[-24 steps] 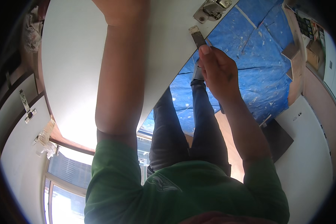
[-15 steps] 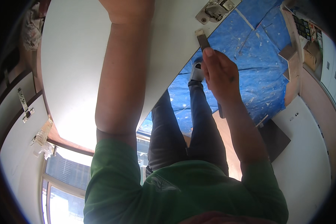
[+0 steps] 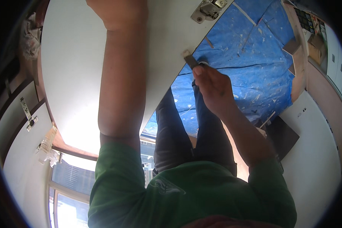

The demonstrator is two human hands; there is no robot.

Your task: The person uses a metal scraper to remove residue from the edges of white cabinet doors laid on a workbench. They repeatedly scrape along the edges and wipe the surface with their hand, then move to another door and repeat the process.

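A large white door panel (image 3: 72,76) lies in front of me, its slanted edge running down toward my legs. A metal cabinet hinge (image 3: 209,10) is fixed near that edge at the top. My left hand (image 3: 119,13) is over the panel at the upper border, its fingers cut off from sight. In my right hand (image 3: 214,87) is a narrow, flat brush-like tool (image 3: 191,60), dark with a pale tip. Fingers are closed round it, thumb along the top. The tip is over the panel's edge, below the hinge; whether it touches, I cannot tell.
A stained blue sheet (image 3: 250,81) covers the floor beyond my legs. Another white panel (image 3: 311,133) stands at the right beside a dark board (image 3: 281,135). A cabinet door (image 3: 22,152) with a hinge is at the left, and a window (image 3: 70,190) at the lower left.
My right hand and the tool have moved left and nearer to me along the panel's edge, away from the hinge. The view has shifted slightly. My left arm stays over the panel.
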